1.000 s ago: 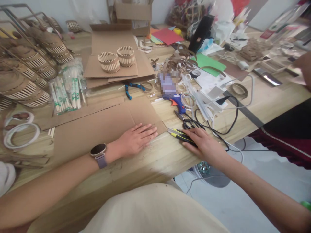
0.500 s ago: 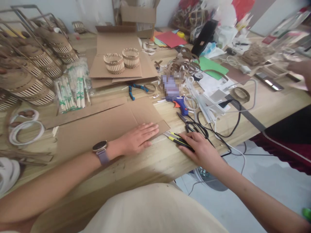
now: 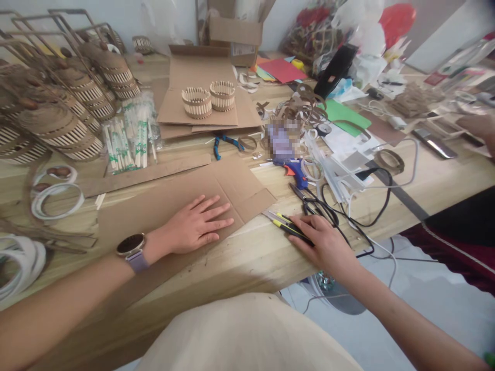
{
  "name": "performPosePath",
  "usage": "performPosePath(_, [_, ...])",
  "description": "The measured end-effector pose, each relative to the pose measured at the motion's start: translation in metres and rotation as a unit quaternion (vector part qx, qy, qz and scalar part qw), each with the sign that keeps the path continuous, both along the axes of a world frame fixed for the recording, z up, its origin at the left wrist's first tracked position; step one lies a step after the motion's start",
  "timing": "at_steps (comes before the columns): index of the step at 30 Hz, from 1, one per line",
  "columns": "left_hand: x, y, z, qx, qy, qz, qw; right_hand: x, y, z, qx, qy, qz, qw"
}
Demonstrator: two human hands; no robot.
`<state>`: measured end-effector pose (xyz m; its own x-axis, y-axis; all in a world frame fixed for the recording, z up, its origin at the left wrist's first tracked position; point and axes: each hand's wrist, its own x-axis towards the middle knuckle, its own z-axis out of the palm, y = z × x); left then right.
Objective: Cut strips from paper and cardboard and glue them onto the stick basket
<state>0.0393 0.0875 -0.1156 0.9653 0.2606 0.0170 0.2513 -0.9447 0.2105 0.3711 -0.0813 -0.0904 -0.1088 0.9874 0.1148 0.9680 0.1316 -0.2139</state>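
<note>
My left hand lies flat with fingers spread on a sheet of brown cardboard, near its front edge. A watch is on that wrist. To the right, my right hand has its fingers closed over a yellow and black utility knife, low at the table's front edge. The knife's blade end points left, close to the cardboard's right corner. Just beyond it are black-handled scissors and a blue glue gun.
Slatted baskets crowd the left beside wrapped sticks and white rings. Two small round baskets stand on cardboard behind. Blue-handled pliers lie mid-table. Cables trail over the front edge. Another person's hand shows at right.
My left hand has slid left across the cardboard, away from its right corner, and its fingers have spread wider. My right hand stays on the utility knife. The view has shifted slightly.
</note>
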Motion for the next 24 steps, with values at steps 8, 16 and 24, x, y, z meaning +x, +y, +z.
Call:
performPosePath(8, [0.001, -0.002, -0.001, 0.004, -0.007, 0.012, 1.000, -0.021, -0.002, -0.002, 0.007, 0.005, -0.004, 1.000])
performPosePath(16, [0.006, 0.004, 0.001, -0.005, 0.003, 0.016, 1.000, -0.036, 0.004, 0.000, -0.005, 0.048, 0.010, 0.999])
performPosePath(24, [0.015, 0.025, 0.006, -0.015, 0.031, 0.048, 0.998, -0.033, 0.039, -0.003, 0.024, 0.043, -0.026, 0.998])
